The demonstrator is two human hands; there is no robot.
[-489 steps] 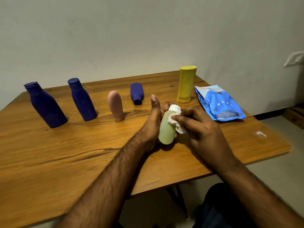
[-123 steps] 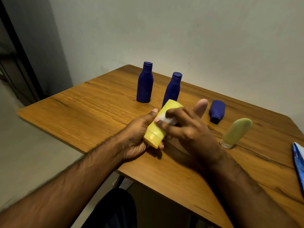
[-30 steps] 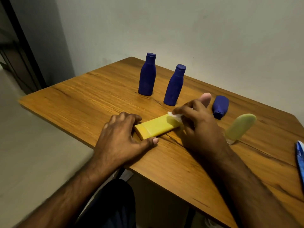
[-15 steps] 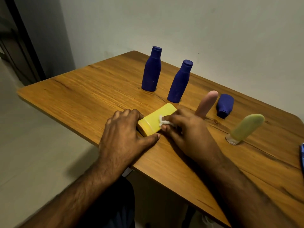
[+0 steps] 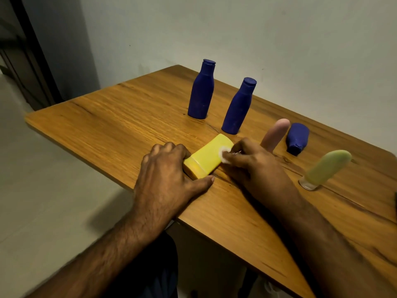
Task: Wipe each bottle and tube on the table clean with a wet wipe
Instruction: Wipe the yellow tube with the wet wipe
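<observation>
A yellow tube [image 5: 206,158] lies flat on the wooden table [image 5: 120,117] near its front edge. My left hand [image 5: 165,175] grips the tube's cap end, fingers over the top and thumb along the near side. My right hand [image 5: 251,166] pinches a small white wet wipe [image 5: 225,155] and presses it on the tube's right side. Behind stand two tall blue bottles [image 5: 202,91] [image 5: 239,107], a pink tube [image 5: 276,133] and a pale green tube [image 5: 326,168]. A short blue bottle [image 5: 297,138] lies on its side.
A pale wall rises right behind the table. At the left is a dark doorway [image 5: 21,50] and a light floor [image 5: 43,201]. A sliver of a dark thing shows at the right frame edge [image 5: 395,198]. My dark-clothed lap [image 5: 150,272] sits below the table edge.
My right hand slid the wipe along the lying yellow tube, from its far end toward the cap and back to mid-body. My left hand kept holding the cap end.
</observation>
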